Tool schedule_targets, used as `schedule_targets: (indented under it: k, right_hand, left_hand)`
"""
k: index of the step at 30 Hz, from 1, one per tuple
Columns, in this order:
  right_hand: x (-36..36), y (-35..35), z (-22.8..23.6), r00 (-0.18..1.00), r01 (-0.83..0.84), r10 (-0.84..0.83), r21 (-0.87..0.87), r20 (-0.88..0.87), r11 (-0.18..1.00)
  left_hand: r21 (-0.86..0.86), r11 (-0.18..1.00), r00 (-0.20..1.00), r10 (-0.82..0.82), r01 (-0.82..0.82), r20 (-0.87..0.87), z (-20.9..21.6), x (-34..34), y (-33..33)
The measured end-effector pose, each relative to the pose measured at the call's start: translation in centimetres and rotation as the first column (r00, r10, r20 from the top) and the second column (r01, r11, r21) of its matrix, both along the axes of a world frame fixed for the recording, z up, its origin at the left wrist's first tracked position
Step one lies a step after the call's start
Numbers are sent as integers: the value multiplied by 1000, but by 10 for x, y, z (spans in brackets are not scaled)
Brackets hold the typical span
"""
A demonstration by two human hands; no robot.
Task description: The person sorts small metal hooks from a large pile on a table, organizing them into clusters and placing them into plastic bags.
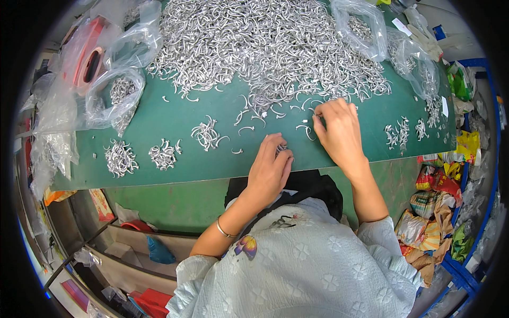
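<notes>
A large heap of small silvery curved metal pieces [254, 42] covers the far half of the green table [185, 108]. My left hand [269, 167] is curled near the table's front edge, with a few of these pieces showing between its thumb and fingers. To its right, my right hand [340, 132] reaches to the near fringe of the heap. Its fingers are bent down and drawn together among loose pieces, and their tips are partly hidden, so what they pinch cannot be made out. One loose curved piece [309, 132] lies just left of my right hand.
Several small piles of the pieces sit along the front, such as a left pile [121, 159], a middle pile [208, 134] and a right pile [402, 132]. Clear plastic bags [135, 87] flank the heap. Shelves with colourful packets [424, 228] stand at the right.
</notes>
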State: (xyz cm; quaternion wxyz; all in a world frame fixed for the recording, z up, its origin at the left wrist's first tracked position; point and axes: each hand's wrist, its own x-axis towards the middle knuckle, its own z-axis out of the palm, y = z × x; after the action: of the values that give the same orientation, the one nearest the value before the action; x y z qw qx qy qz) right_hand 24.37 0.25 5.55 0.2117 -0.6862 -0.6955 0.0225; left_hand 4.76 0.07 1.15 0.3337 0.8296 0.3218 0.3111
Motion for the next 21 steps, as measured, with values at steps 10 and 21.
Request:
schedule_targets:
  k: [10,21]
  right_hand:
    - [-16,28,-24,993,-114,114,37,-9,993]
    - [-15,26,-22,979,-203,204,68,-13,977]
  left_hand:
    - [-44,993,993,114,-113,33,11,-6,-4]
    - [-99,982,987,163,-162,2,19,-35,-20]
